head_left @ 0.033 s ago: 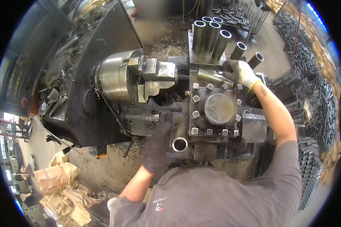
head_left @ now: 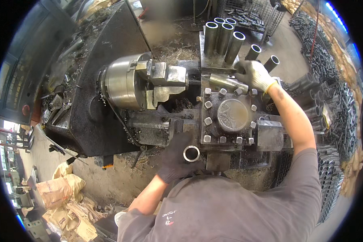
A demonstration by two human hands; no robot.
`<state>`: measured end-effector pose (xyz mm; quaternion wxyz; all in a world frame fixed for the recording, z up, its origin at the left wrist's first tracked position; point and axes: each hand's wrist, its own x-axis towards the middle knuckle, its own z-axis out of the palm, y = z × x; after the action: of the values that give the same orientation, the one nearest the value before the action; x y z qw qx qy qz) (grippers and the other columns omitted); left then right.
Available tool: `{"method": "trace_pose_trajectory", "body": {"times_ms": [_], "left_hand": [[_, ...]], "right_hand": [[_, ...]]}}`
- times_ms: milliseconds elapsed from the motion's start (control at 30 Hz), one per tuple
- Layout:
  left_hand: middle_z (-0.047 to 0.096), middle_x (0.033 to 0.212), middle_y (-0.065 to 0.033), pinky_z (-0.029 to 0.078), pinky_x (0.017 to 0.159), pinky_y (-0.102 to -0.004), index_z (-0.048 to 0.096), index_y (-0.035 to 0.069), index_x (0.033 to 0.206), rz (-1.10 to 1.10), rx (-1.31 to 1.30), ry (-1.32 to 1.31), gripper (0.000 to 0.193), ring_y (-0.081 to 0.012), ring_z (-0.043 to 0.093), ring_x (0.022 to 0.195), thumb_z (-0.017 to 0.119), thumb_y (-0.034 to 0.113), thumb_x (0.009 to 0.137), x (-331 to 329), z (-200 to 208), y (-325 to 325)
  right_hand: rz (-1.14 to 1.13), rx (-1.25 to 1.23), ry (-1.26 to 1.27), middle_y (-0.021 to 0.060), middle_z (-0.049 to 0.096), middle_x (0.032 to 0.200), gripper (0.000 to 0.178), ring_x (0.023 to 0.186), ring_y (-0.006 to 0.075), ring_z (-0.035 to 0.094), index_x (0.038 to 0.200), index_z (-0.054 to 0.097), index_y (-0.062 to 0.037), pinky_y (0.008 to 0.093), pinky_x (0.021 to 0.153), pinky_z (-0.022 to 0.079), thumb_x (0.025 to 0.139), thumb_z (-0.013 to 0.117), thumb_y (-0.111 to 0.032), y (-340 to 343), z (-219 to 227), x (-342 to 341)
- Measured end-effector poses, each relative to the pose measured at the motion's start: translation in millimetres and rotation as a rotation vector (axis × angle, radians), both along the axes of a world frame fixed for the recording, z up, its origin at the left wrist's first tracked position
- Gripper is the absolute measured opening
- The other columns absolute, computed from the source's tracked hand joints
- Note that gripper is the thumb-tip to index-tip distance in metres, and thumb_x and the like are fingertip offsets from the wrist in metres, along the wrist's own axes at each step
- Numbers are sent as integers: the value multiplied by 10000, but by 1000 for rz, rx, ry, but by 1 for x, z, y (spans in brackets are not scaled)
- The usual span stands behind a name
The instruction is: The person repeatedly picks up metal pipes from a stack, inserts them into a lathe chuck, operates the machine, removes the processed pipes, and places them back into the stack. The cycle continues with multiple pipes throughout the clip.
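Observation:
My left hand (head_left: 176,159), in a black glove, curls around the side of an upright steel tube (head_left: 191,146); the tube's bright ring-shaped end faces up, and the lower part is hidden. My right hand (head_left: 254,75) wears a white glove with darkened fingers and a yellow cuff. Its fingers are bent down at the far side of the square tool post (head_left: 232,115), by the end of a dark flat bar (head_left: 218,70). Whether they grip anything is hidden. Close by, a shiny metal cylinder (head_left: 226,82) lies along the tool post's far edge.
Left of the tool post is a lathe chuck (head_left: 127,80) with stepped jaws. Several steel tubes (head_left: 234,47) stand upright on a plate beyond my right hand. Stacked tubes (head_left: 310,97) lie at the right. Paper sacks (head_left: 58,191) are on the floor at lower left.
My left hand has closed in around the tube, its fingers drawn back from the machine bed. My right hand has moved slightly left and nearer. The tube stays in place.

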<state>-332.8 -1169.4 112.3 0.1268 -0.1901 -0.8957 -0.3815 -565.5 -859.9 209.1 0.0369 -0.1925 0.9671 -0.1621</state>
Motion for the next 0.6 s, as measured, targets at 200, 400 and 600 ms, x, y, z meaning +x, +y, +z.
{"method": "trace_pose_trajectory", "body": {"times_ms": [200,400,600], "left_hand": [[729,963,-33,558,746,-279,707,46,1048,65,245,-309,274,-109,673,858,849,133,831,-12,15,0],[750,1141,-157,557,953,-363,690,22,1258,-187,352,-701,539,-197,703,1038,837,359,863,-94,122,-3],[718,1198,-217,524,999,-460,627,33,1325,229,-176,-71,654,-363,714,1072,805,430,838,-79,137,-34]], "right_hand": [[330,-260,69,153,763,963,389,856,240,747,1255,689,-20,382,831,608,913,714,-205,-53,85,47],[796,324,679,93,707,983,299,853,233,724,1184,612,-33,378,816,597,892,617,-97,-118,116,85],[338,330,451,118,721,770,200,752,302,740,954,707,-94,425,696,589,782,776,-169,-64,110,29]]}}
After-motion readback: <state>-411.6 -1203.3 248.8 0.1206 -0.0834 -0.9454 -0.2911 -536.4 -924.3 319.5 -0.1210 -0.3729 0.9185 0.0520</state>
